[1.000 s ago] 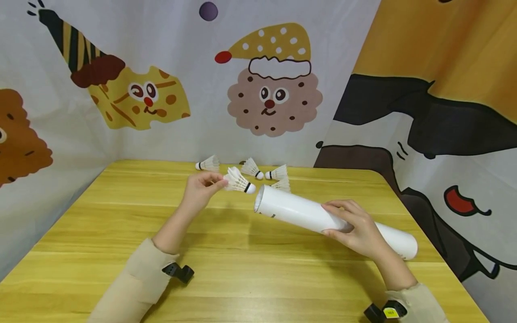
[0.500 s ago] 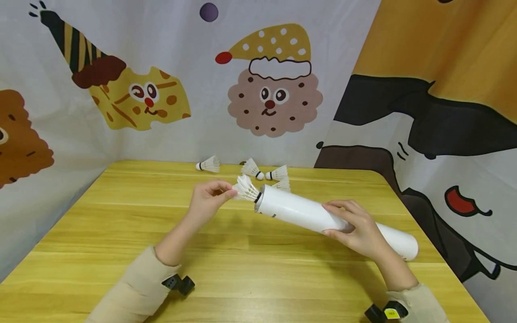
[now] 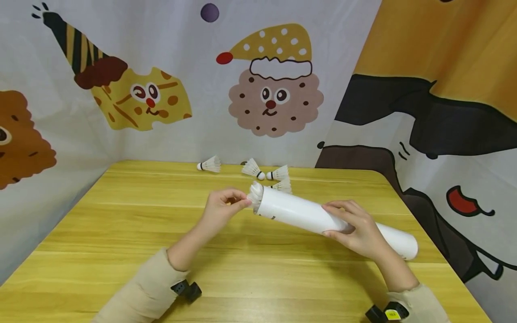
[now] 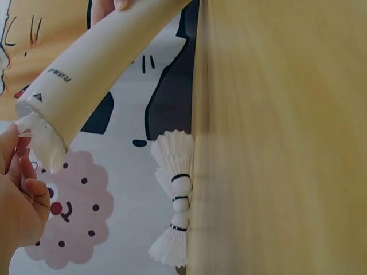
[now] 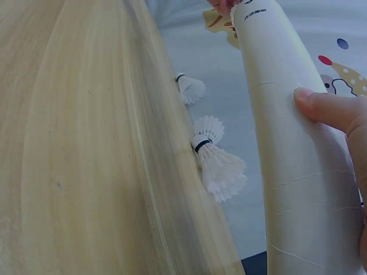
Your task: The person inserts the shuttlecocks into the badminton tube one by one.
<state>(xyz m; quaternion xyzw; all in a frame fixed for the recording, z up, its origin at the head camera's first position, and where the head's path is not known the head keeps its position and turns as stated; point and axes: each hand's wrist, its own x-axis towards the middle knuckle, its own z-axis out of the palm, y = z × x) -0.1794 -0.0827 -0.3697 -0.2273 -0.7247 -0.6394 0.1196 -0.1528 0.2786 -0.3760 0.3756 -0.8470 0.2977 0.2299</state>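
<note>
My left hand (image 3: 224, 209) pinches the feather skirt of a shuttlecock (image 3: 255, 195) between thumb and fingers. Only the feather ends stick out of the white tube's left mouth; the cork and the rest of it are hidden inside. My right hand (image 3: 357, 229) grips the long white shuttlecock tube (image 3: 295, 210) around its middle, tilted with the mouth end higher. In the left wrist view, white feathers (image 4: 48, 143) poke out of the tube's rim at the left fingertips. The right wrist view has the right thumb (image 5: 321, 107) lying along the tube wall.
Several shuttlecocks lie along the table's back edge: one at the left (image 3: 209, 164), others grouped near the middle (image 3: 252, 169), one partly behind the tube (image 3: 282, 185). A wooden table (image 3: 258, 278) lies under both arms. A cartoon-printed curtain (image 3: 169, 148) hangs behind it.
My left hand has moved right and slightly down, sliding the shuttlecock cork first into the tube until mostly feather ends show. The right hand and tube have stayed nearly still.
</note>
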